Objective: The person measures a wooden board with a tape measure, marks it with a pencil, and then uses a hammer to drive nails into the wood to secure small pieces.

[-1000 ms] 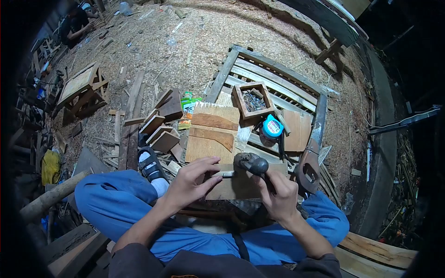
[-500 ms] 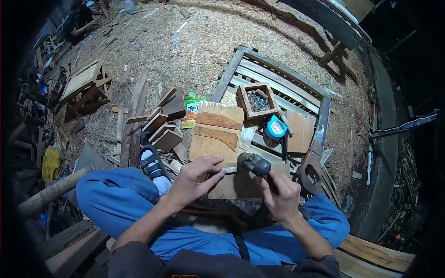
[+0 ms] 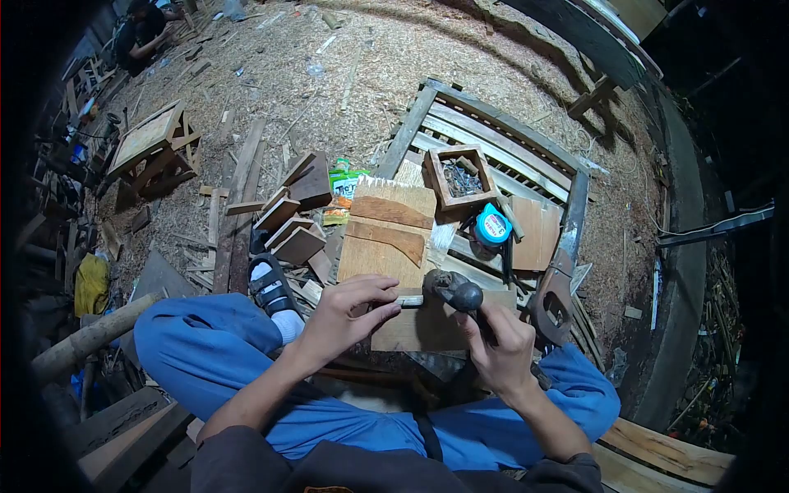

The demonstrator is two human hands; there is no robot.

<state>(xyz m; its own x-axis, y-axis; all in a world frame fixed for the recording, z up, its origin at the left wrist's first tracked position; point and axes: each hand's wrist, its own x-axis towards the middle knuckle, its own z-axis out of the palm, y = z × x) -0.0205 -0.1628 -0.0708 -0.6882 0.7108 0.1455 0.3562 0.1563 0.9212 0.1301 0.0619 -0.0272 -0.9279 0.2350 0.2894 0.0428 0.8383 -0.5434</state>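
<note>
My right hand is wrapped round the handle of a hammer, whose dark rounded head is over the board at my lap. My left hand pinches a short pale strip of wood, its free end close to the hammer head. Beneath both lies a flat wooden board. Just beyond it, a larger light board carries two darker shaped wood pieces. The far end of the strip under my left fingers is hidden.
A slatted wooden frame holds a box of nails, a blue tape measure and a brown panel. A saw handle is at the right. Wood offcuts stand left; a person crouches far left.
The view has shifted very slightly. Both hands, the hammer and the strip hold nearly the same places.
</note>
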